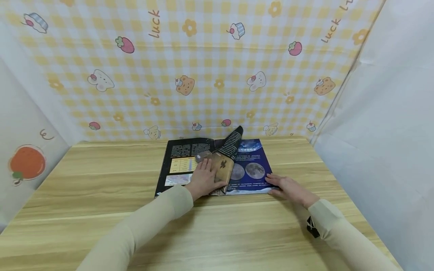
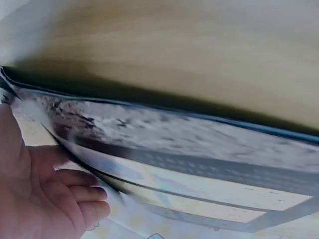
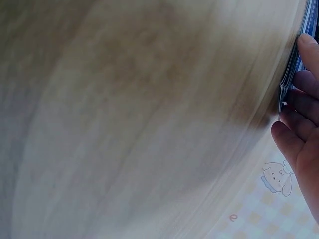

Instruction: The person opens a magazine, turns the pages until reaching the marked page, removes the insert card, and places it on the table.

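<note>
An open magazine [image 1: 251,158] with dark, moon-pictured pages lies on the wooden table. One of its pages [image 1: 223,169] is lifted and curls over near the spine, its tip pointing up and away. My left hand [image 1: 203,178] presses on this bent page with fingers extended; in the left wrist view, the fingers [image 2: 82,191] lie against the curved sheet. At the magazine's right edge rests my right hand [image 1: 288,188], its fingertips on the page border and its thumb by the near corner. The right wrist view shows those fingers [image 3: 304,102] loosely bent along the page edges [image 3: 289,74].
Wooden tabletop [image 1: 101,180] surrounds the magazine on the left, right and near side. Behind it hangs a yellow checked curtain [image 1: 203,56] with cartoon prints. White cloth walls [image 1: 390,113] stand at both sides. A small black item [image 1: 312,227] is at the right cuff.
</note>
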Available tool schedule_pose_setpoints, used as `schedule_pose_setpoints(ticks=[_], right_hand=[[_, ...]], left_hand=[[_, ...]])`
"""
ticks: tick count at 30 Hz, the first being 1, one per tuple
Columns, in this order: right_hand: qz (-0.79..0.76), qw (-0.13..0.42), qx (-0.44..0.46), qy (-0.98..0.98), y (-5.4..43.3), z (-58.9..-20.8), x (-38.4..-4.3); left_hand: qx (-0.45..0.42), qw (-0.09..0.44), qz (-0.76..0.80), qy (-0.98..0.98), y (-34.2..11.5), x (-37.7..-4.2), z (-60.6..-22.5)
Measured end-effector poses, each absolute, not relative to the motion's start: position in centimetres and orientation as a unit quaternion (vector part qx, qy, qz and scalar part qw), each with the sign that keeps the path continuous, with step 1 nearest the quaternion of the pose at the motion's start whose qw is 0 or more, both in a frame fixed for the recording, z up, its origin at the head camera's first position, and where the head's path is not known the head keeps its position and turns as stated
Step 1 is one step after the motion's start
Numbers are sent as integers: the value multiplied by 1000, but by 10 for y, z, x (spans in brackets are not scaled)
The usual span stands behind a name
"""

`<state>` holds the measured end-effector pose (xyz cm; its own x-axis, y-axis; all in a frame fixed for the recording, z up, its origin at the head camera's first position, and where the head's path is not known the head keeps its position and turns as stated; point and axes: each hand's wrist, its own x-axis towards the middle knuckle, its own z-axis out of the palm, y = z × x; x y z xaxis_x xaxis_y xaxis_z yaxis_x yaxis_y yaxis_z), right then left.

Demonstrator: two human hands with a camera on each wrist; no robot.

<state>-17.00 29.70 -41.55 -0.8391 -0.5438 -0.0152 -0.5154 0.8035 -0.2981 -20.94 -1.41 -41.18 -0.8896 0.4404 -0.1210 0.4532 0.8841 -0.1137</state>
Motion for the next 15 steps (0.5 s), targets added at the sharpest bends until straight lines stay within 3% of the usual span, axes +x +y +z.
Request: schedule_pose_setpoints(ticks=[8, 15], right_hand=[[-148, 62, -269, 950, 297, -414, -171], [-153, 53, -276, 947, 297, -414, -172]], left_hand=[[226, 3, -20, 974, -40, -199, -420], [245, -56, -85, 964, -67, -189, -415]])
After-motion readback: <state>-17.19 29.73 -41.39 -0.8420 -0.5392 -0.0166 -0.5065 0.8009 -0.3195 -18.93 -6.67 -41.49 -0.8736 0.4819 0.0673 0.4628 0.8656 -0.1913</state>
